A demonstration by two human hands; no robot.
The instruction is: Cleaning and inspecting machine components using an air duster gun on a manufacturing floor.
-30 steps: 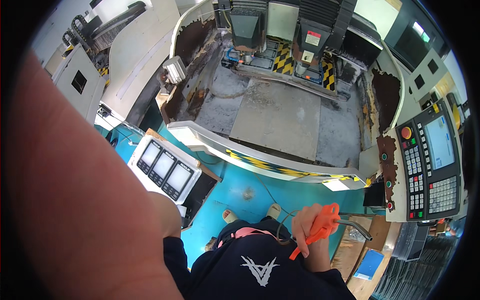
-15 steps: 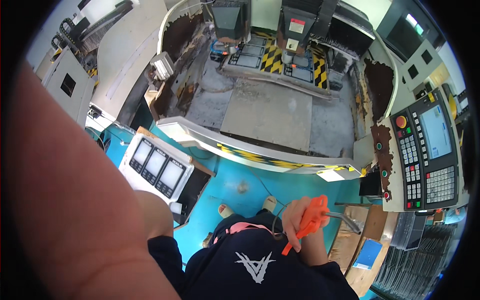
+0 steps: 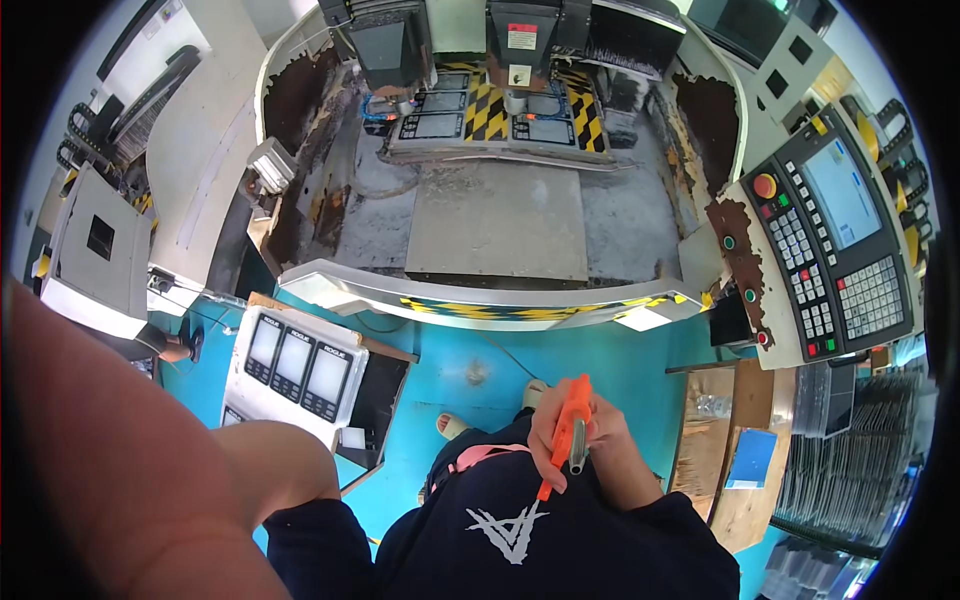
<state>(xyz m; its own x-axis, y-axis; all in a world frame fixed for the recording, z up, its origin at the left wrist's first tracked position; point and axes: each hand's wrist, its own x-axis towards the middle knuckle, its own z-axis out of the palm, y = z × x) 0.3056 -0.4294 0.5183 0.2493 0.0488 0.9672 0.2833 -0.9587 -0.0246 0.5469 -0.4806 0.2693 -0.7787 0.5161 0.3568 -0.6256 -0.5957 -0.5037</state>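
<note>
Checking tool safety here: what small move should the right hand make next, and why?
Probably a wrist turn: the right hand could aim the orange plastic trigger gun away from the wearer, since its silver tubular metal nozzle appears to point up toward the head camera, not at the grey rectangular machine plate.

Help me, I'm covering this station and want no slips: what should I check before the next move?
1. Right hand gripping the orange air gun: ok.
2. Metal nozzle turned away from the wearer: not ok; its open end appears to face the camera.
3. Left hand clear of everything: cannot tell; only the left arm shows.
4. Dark-framed panels lying in the white tray: ok, three fully visible side by side.
5. Spindle heads stopped: cannot tell from stills.
6. Control screen lit: ok.
</note>
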